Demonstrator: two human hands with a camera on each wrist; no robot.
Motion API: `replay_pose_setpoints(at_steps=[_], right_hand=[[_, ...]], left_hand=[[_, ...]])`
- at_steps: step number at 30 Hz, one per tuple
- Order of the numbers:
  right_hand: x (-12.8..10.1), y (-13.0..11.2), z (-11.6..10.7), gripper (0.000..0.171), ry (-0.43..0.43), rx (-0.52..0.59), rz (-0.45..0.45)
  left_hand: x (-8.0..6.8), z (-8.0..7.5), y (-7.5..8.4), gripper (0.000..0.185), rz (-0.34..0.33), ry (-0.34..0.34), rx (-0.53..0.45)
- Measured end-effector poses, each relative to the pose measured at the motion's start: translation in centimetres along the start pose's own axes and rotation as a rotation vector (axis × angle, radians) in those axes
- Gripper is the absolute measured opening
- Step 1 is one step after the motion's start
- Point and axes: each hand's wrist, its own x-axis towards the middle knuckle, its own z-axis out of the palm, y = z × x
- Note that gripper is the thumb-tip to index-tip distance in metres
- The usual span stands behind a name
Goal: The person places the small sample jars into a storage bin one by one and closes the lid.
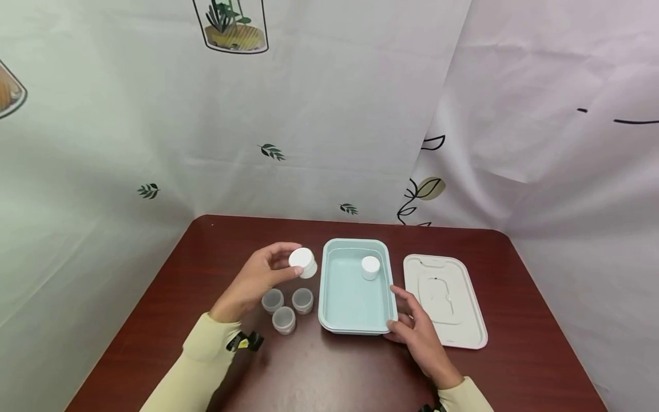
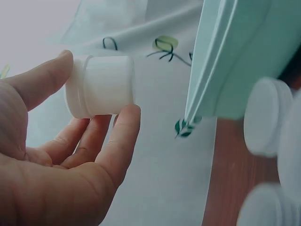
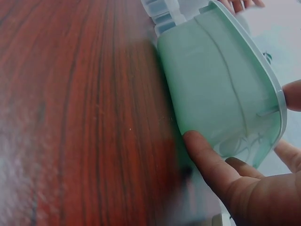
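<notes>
White jar (image 1: 302, 262) observed in the person's left hand (image 1: 254, 280), pinched between thumb and fingers, cap upward with a slight tilt; it is raised off the table (image 1: 329, 377), just left of the tub (image 1: 355, 312) and outside its rim. The right hand (image 1: 418, 339) is clamped on the tub at its near right side: thumb at the rim, one fingertip low against the outer wall, as seen from the right wrist. Hands well apart, the tub between them. Tub: pale blue-green, rectangular with rounded corners, open side up, resting on the table. Inside it, toward the far right, a second jar (image 1: 370, 268) stands upright, also white. Left of the tub, below the raised left hand, three pots (image 1: 284, 321) with greyish tops stand on the table in a close cluster. Right of the tub, near the right hand, a white lid (image 1: 448, 300) lies flat. Table: dark red-brown, wood-grained. From where I stand, pale cloth (image 1: 334, 114) printed with leaves hangs behind it. Sleeves (image 1: 206, 355): pale yellow.
</notes>
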Motion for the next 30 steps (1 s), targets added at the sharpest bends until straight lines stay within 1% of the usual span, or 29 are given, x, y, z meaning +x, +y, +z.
replay_pose_setpoints(at_steps=[5,9,10,14,19,21,25,27,30], right_hand=[[0.0,0.0,-0.1,0.069,-0.010,0.009,0.011],[0.0,0.0,-0.1,0.069,-0.012,0.012,0.015],[0.0,0.0,-0.1,0.069,-0.012,0.012,0.015],[0.1,0.0,-0.1,0.069,-0.010,0.012,0.018],[0.2,0.0,-0.1,0.069,-0.008,0.009,0.026],[0.2,0.0,-0.1,0.069,-0.007,0.008,0.030],[0.3,0.0,-0.2,0.069,-0.004,0.016,0.036],[0.3,0.0,-0.2,0.069,-0.009,0.023,0.037],[0.3,0.0,-0.2,0.069,-0.019,0.029,0.038]], left_hand=[[2.0,1.7,0.3,0.054,0.000,-0.055,-0.050],[3.4,3.2,0.2,0.055,-0.027,-0.099,-0.113],[3.8,3.5,0.1,0.055,-0.034,-0.109,-0.116],[4.8,5.0,-0.2,0.054,-0.077,-0.139,-0.092],[5.7,7.0,-0.7,0.053,-0.111,-0.185,-0.048],[6.0,7.8,-0.9,0.052,-0.118,-0.206,-0.048],[6.7,9.1,-1.5,0.051,-0.139,-0.225,-0.051],[6.9,9.6,-1.6,0.050,-0.144,-0.229,-0.031],[7.2,10.3,-1.8,0.049,-0.131,-0.240,0.024]])
